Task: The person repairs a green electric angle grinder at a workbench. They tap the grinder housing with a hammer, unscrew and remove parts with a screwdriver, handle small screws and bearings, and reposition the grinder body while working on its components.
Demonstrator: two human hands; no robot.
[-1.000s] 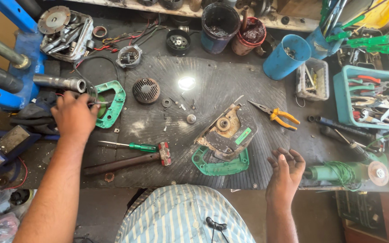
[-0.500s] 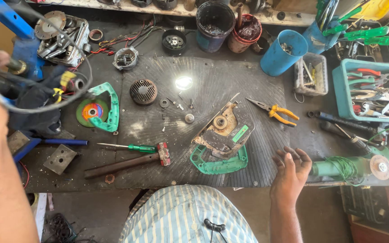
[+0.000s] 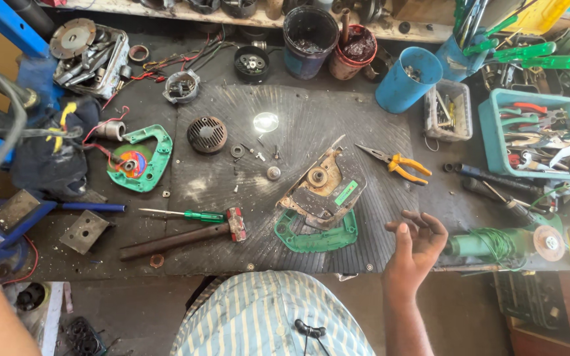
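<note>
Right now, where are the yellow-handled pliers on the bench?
In the head view, the yellow-handled pliers lie right of centre on the black ribbed mat, between the metal saw guard and the clear plastic box.

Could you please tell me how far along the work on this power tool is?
Done: the tool is apart; metal base plate, green guard, round grille and loose screws lie separate on the mat. In hand: nothing; the right hand hovers open and empty, the left hand is out of view. Left: no parts are joined yet.
</note>
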